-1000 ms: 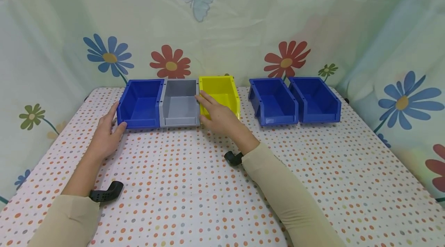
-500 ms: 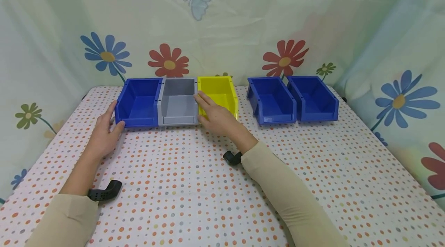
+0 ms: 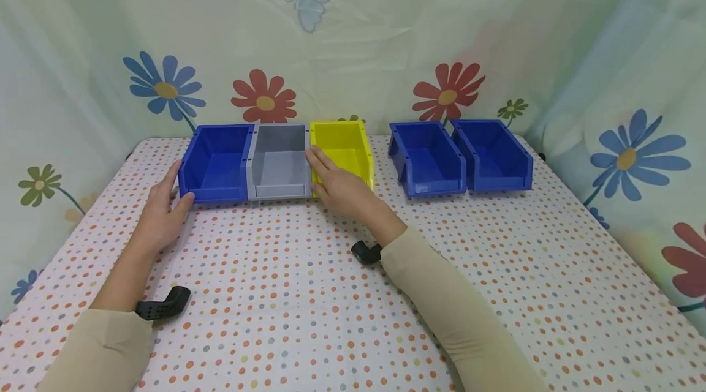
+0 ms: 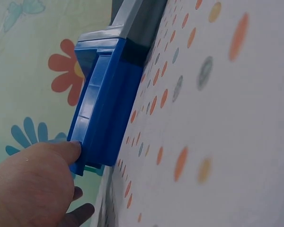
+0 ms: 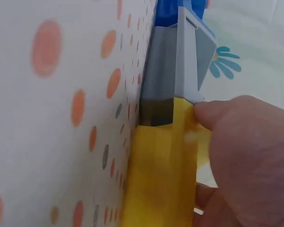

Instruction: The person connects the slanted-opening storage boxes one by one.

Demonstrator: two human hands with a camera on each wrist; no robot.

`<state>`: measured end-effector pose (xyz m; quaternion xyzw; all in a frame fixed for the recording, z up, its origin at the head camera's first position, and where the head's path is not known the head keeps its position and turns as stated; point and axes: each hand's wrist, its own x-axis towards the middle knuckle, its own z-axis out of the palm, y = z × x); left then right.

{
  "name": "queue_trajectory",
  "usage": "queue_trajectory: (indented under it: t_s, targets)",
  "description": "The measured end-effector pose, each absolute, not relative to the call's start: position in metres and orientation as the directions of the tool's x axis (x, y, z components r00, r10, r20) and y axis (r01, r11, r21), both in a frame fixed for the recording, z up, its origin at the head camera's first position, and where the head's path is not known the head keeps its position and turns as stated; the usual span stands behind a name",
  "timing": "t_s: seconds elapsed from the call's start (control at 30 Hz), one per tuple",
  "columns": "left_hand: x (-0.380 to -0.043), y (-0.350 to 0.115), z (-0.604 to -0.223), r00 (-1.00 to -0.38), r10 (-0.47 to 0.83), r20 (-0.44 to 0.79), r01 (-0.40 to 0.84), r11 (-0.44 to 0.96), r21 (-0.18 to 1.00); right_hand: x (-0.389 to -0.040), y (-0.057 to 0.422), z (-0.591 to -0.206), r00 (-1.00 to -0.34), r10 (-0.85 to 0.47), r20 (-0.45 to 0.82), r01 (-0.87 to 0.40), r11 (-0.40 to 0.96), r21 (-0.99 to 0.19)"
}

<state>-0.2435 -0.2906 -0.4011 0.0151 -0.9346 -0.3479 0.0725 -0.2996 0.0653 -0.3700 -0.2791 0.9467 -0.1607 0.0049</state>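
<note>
A blue storage bin [image 3: 216, 165], a grey bin [image 3: 280, 162] and a yellow bin [image 3: 344, 150] stand side by side in the head view. My left hand [image 3: 158, 215] lies along the blue bin's outer left side, fingers extended and thumb at the front corner. In the left wrist view that thumb [image 4: 68, 150] touches the blue front lip. My right hand [image 3: 347, 193] reaches over the yellow bin, straight fingers at the side where it meets the grey bin. Its thumb [image 5: 210, 113] presses at the yellow bin's front edge, beside the grey corner. The hand covers part of the yellow bin.
Two more blue bins, a nearer-centre one [image 3: 430, 162] and an outer one [image 3: 496, 159], stand to the right across a gap. A dotted cloth [image 3: 287, 294] covers the table. Behind it hangs a flowered curtain [image 3: 353, 30].
The whole head view has shifted slightly, so everything appears a little further left. Both hands keep their places at the bins, which stay in the same row.
</note>
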Motion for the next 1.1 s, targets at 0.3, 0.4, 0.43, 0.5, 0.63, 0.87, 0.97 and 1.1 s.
queue_trajectory:
  t_s: [0.3,0.4,0.43,0.5,0.63,0.87,0.97,1.1]
  targets:
    - [-0.241,-0.29,-0.403,-0.989,-0.09,0.121,0.011,0.757,0.653,-0.299,0.069,-0.374,-0.853,-0.498,0.153,-0.513,0.75,-0.417]
    - [-0.241,-0.29,-0.402,-0.988,-0.087,0.126,0.016,0.757,0.653,-0.298,0.072,-0.373,-0.854,-0.486,0.186,-0.515,0.742,-0.429]
    - [-0.241,-0.29,-0.402,-0.988,-0.087,0.127,0.017,0.758,0.652,-0.298,0.073,-0.372,-0.852,-0.482,0.202,-0.52,0.735,-0.435]
    - [-0.241,-0.29,-0.401,-0.988,-0.086,0.125,0.016,0.761,0.648,-0.298,0.074,-0.371,-0.847,-0.476,0.235,-0.53,0.724,-0.441]
    - [-0.242,-0.29,-0.399,-0.989,-0.091,0.113,0.003,0.767,0.642,-0.296,0.078,-0.368,-0.842,-0.466,0.273,-0.54,0.719,-0.437]
    - [-0.242,-0.29,-0.401,-0.989,-0.099,0.106,-0.008,0.765,0.644,-0.292,0.087,-0.363,-0.848,-0.452,0.276,-0.529,0.754,-0.39]
    - [-0.242,-0.29,-0.4,-0.99,-0.095,0.108,-0.002,0.763,0.646,-0.29,0.091,-0.361,-0.847,-0.442,0.295,-0.528,0.76,-0.379]
    - [-0.242,-0.29,-0.4,-0.99,-0.09,0.109,0.001,0.764,0.645,-0.289,0.097,-0.359,-0.84,-0.436,0.323,-0.537,0.756,-0.375]
